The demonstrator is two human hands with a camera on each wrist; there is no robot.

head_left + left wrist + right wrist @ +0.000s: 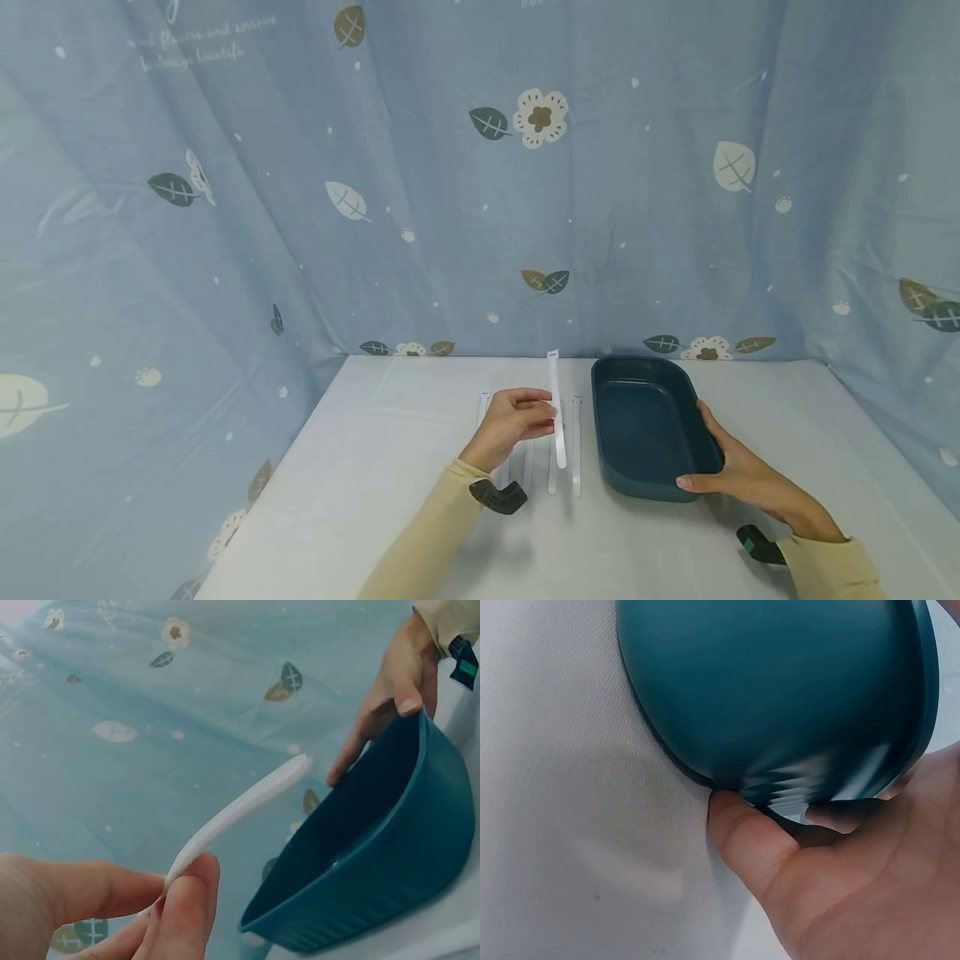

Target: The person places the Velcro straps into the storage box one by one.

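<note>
Clearly, the left hand (513, 421) is pinching a white strip (558, 417), thumb and fingertips closing together on its middle, while the strip's two ends are sticking out free above and below. The right hand (738, 475) is gripping a teal container (648, 433) round its near right corner, the thumb pressing at the near end and the fingers spreading along the right side. The held strip is hanging above the table (390, 442), just left of the container's long left wall, with a narrow gap separating the two. Beneath and beside the left hand, loose strips (577, 454) are lying roughly parallel on the table, the rightmost near the container's wall. The container's far rim is coming close to the table's back edge, where a blue curtain (435, 142) with leaf and flower prints is hanging in soft folds. Its open mouth is facing upward, the rim tracing a rounded rectangle, and its smooth walls are catching a faint sheen. The strip is looking thin, flat and smooth, bending gently in the left wrist view; fine weave is showing on the table's white cloth.
</note>
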